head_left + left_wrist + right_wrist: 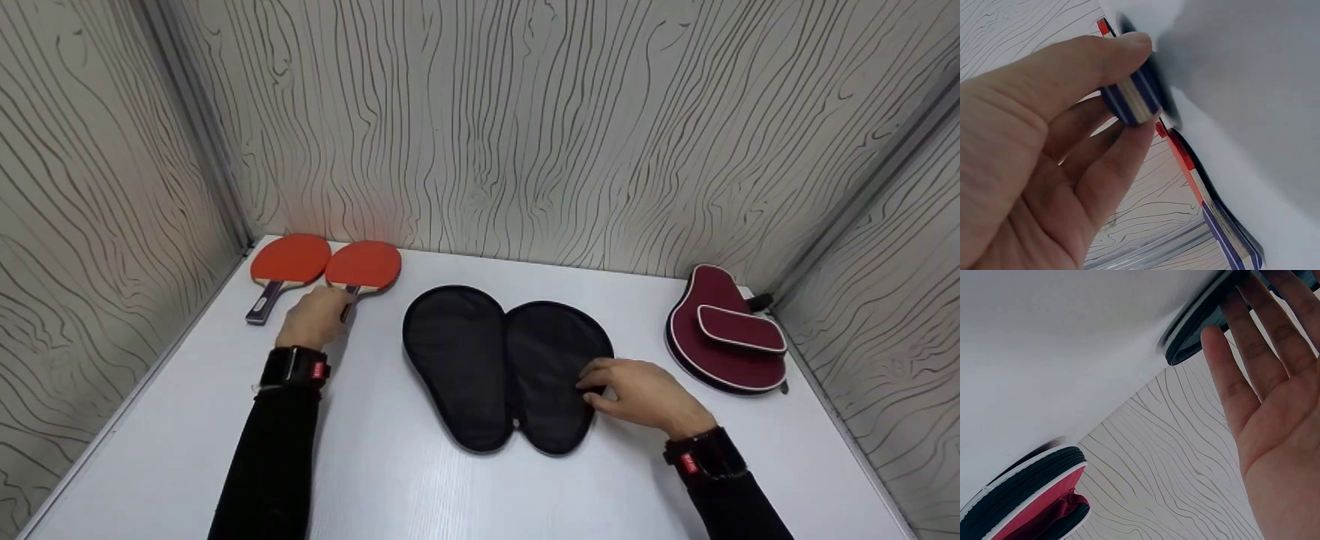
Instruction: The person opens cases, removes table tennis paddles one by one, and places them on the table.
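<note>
My left hand (319, 316) pinches right paddle's handle (1131, 98) | my right hand (641, 394) flat, fingers straight, on open black case (480, 360)

Both arms in long black sleeves (270, 457) reaching to the wrists. Each wrist carries a black band: left band (295, 367) with a small red tag and a pale edge strip, right band (703, 454) with a similar red tag. Hands bare.

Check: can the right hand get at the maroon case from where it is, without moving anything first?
Probably yes. The right hand rests with straight fingers on the open black case and holds nothing. The maroon case lies to its right, closed, with only bare table between.
</note>
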The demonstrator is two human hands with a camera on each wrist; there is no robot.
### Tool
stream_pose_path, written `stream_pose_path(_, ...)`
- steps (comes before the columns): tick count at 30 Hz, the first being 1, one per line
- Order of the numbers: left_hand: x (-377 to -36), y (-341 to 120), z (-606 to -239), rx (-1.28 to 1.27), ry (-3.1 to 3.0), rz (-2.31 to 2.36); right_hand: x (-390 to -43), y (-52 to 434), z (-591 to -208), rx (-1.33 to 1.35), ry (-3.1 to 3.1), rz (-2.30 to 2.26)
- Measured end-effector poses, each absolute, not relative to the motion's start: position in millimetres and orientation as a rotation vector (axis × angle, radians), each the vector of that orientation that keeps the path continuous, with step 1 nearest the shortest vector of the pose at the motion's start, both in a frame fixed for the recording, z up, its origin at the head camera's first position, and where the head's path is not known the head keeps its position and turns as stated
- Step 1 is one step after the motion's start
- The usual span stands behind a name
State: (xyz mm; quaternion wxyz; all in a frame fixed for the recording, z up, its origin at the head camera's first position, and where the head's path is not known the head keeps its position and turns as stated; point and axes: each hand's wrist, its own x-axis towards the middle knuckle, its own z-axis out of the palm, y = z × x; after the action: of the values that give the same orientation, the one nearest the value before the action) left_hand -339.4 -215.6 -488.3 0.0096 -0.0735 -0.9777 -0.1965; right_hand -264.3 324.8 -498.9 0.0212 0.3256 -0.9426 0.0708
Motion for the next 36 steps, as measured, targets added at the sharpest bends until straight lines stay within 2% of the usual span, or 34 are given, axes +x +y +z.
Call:
stream_pose_path(10, -338, -216, -491, -0.220, -3.062, -0.566, -265, 325, -499, 1.020, -2.916, 0.205)
stream_pose_path(17, -339, -206, -476, -0.206, -3.065, -0.637, -265, 324, -500, 1.025, -2.911, 0.209)
stream_pose_path(27, -336, -177, -459, -0.378, -2.984, -0.618, -266, 325, -499, 1.056, -2.908, 0.211)
stream_pose_path(36, -334, -154, -461, -0.504, -2.977, -0.686, -267, 324, -499, 1.058, -2.904, 0.206)
